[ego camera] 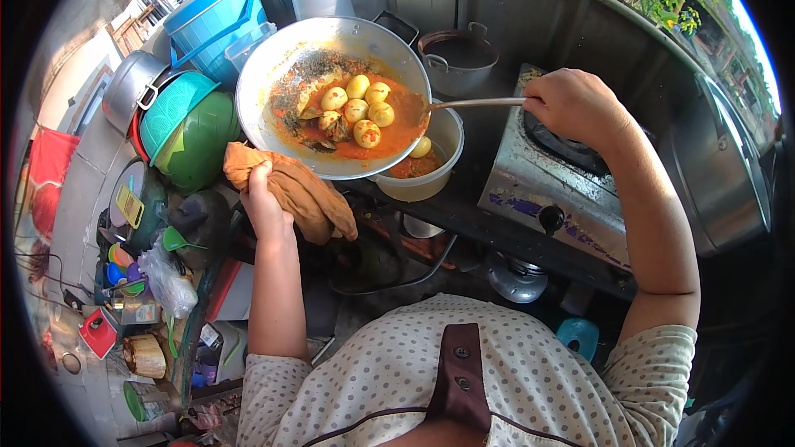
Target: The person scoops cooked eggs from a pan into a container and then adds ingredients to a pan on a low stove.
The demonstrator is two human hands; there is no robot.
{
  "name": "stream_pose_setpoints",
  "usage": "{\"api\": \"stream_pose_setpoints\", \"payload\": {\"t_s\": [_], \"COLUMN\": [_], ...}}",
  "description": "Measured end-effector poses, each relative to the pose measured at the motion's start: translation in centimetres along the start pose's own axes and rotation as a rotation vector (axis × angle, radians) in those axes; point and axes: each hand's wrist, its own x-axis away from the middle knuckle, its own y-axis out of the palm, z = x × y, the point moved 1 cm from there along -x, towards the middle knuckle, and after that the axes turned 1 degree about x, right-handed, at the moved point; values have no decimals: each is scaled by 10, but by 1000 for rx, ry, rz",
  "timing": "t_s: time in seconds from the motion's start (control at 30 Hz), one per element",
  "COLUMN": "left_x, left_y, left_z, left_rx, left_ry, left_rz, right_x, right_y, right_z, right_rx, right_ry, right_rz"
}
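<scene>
My left hand (267, 205) grips an orange-brown cloth (304, 189) at the near left edge of a large metal wok (273, 49); the cloth hides any handle there. The wok holds several whole eggs (356, 110) in red sauce and tilts towards a white plastic tub (456, 149) under its right rim. In the tub lie a yellowish egg (421, 147) and some red sauce. My right hand (574, 105) is closed around the end of a long metal spatula (478, 102), whose head dips into the sauce at the wok's right side.
A gas stove (553, 180) stands to the right, with a dark-rimmed pot (459, 62) behind. Left are a blue bucket (211, 18), a green basin (199, 143) and a metal pot (127, 90). A big metal pot (714, 167) is at the far right.
</scene>
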Motion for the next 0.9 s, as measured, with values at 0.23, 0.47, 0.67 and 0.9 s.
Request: {"api": "stream_pose_setpoints", "payload": {"t_s": [0.23,0.47,0.67,0.9], "left_x": [-1,0,-6,-6], "left_y": [-4,-3,-11,-11], "left_z": [-4,-7,-13,-15], "left_rx": [6,5,12,-10], "left_ry": [5,19,-1,27], "left_rz": [17,-7,-30,-51], "right_x": [12,21,26,33], "right_y": [-5,-4,-3,-5], "right_z": [-6,-9,-7,-9], "right_rx": [88,154,150,182], "right_ry": [-77,-99,-125,-94], "right_rz": [173,185,210,207]}}
